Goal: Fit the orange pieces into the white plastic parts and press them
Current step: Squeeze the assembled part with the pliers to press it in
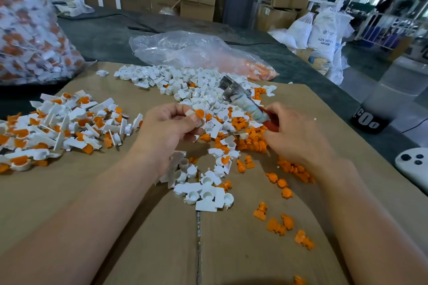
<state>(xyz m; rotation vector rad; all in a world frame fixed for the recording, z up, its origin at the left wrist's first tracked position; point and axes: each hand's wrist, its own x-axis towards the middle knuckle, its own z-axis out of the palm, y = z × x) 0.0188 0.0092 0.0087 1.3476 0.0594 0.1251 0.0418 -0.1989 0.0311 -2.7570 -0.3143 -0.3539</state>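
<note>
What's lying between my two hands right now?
In the head view, loose white parts and orange pieces lie mixed on the cardboard between the left hand and the right hand.

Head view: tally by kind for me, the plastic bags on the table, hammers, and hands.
Plastic bags: 2, the full bag and the clear bag
Hammers: 1, the hammer
Hands: 2, left hand pinching a white part, right hand gripping the hammer
Total: 5

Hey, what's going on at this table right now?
A person is assembling small plastic parts on cardboard. The left hand pinches a white part with an orange piece in it, while the right hand grips a hammer. Finished pieces lie piled at left, loose orange pieces at right.
</note>
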